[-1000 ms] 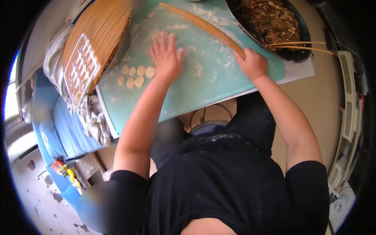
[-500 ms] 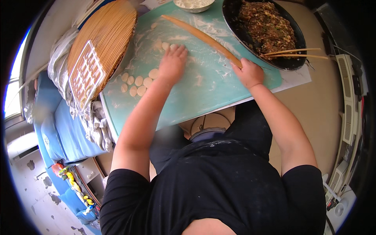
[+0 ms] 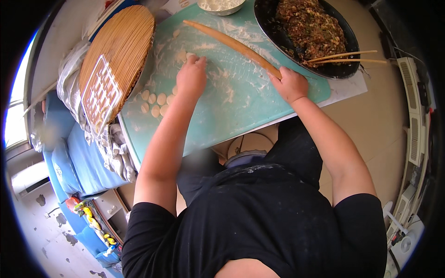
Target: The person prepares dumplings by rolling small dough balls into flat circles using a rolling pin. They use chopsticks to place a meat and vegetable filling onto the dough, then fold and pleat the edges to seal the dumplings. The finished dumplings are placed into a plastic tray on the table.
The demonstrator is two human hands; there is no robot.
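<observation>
My right hand (image 3: 292, 84) is wrapped round the near end of a long tapered wooden rolling pin (image 3: 232, 42), which slants across a floured green mat (image 3: 222, 118). Farther left, my left hand (image 3: 191, 78) is over the mat with its fingers drawn together. At its fingertips a small pale dough disc (image 3: 189, 54) shows, mostly covered by the fingers. Several flattened dough discs (image 3: 161, 98) lie on the mat left of my left forearm, which partly hides some. One more dough piece (image 3: 176, 33) sits farther back.
A round reed tray (image 3: 120, 44) with a white plastic grid (image 3: 102, 92) leans over the mat's left side. At the back is a bowl of flour (image 3: 221, 5). A black pan (image 3: 354, 46) of minced filling (image 3: 313, 32) with chopsticks (image 3: 347, 60) stands at the right.
My left hand has gone from lying spread near the dough pieces to a closed grip, slightly left of before. My right hand keeps hold of the rolling pin; the whole view has shifted a little.
</observation>
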